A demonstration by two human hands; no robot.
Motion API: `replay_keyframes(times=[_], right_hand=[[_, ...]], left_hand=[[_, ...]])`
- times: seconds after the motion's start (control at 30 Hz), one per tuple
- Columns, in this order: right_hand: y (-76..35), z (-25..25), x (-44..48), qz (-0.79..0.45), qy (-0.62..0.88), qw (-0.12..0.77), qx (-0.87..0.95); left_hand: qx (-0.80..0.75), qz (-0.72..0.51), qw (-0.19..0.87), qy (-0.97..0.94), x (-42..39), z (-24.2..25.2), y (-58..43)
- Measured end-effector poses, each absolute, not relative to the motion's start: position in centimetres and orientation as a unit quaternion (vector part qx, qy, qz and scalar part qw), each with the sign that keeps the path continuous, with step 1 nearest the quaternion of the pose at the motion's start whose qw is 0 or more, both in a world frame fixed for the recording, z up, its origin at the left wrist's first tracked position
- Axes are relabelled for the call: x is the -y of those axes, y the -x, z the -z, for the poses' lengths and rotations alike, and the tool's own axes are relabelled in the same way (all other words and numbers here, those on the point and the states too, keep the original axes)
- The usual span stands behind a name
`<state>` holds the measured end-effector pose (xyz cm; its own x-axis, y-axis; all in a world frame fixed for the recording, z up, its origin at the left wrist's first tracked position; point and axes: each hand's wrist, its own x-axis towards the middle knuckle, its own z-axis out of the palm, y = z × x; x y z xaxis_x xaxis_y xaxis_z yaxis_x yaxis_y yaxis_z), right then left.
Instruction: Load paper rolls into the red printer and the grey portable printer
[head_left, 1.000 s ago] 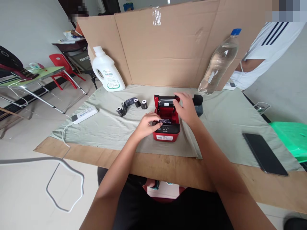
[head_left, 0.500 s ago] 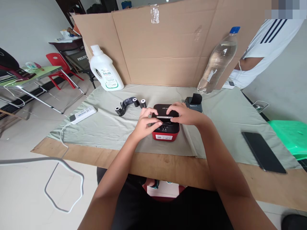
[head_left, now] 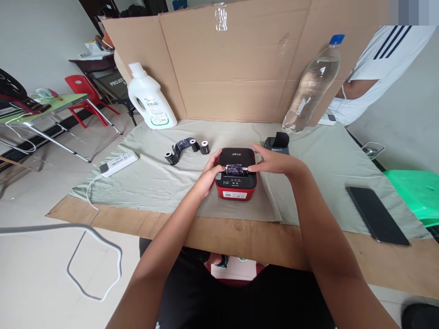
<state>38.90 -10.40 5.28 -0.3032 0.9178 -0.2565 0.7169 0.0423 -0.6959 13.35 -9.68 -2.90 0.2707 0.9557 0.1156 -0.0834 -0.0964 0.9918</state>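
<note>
A small red and black receipt printer (head_left: 236,186) sits on the cloth in front of me, its lid down. From its top slot a short strip of dark-printed paper (head_left: 234,169) sticks out. My left hand (head_left: 207,177) grips the printer's left side, thumb on the top by the slot and fingers along the side. Over on the right side, my right hand (head_left: 272,161) holds the printer, its thumb at the strip's right end and its index finger along the back right corner. The other right fingers are partly hidden.
Dark paper rolls (head_left: 183,148) lie left of the printer, a dark grey device (head_left: 279,143) behind my right hand. A power strip (head_left: 120,163), detergent bottle (head_left: 151,100), water bottle (head_left: 312,87) and phone (head_left: 376,214) surround them. Cardboard (head_left: 233,68) stands behind; a person's white sleeve (head_left: 391,50) shows at right.
My hands have parted from above the slot to the printer's two sides. The dark-printed strip now shows plainly at the slot, where fingers covered it before.
</note>
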Motion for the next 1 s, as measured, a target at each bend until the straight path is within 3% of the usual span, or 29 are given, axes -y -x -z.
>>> replay_keyframes(times=[0.2,0.8,1.0], right_hand=[[-38.7,-6.2,10.6,-0.488,0.548,0.09,0.673],[-38.7,-5.8,10.9,-0.51,0.548,0.107,0.654],[-38.7,-6.0,11.2,-0.52,0.553,0.112,0.641]], left_hand=[[-0.36,-0.46,0.6,-0.547,9.9,2.7,-13.4],[-0.349,-0.495,0.559,-0.566,9.4,4.7,-13.7],[-0.339,-0.503,0.599,-0.522,9.5,4.2,-13.6]])
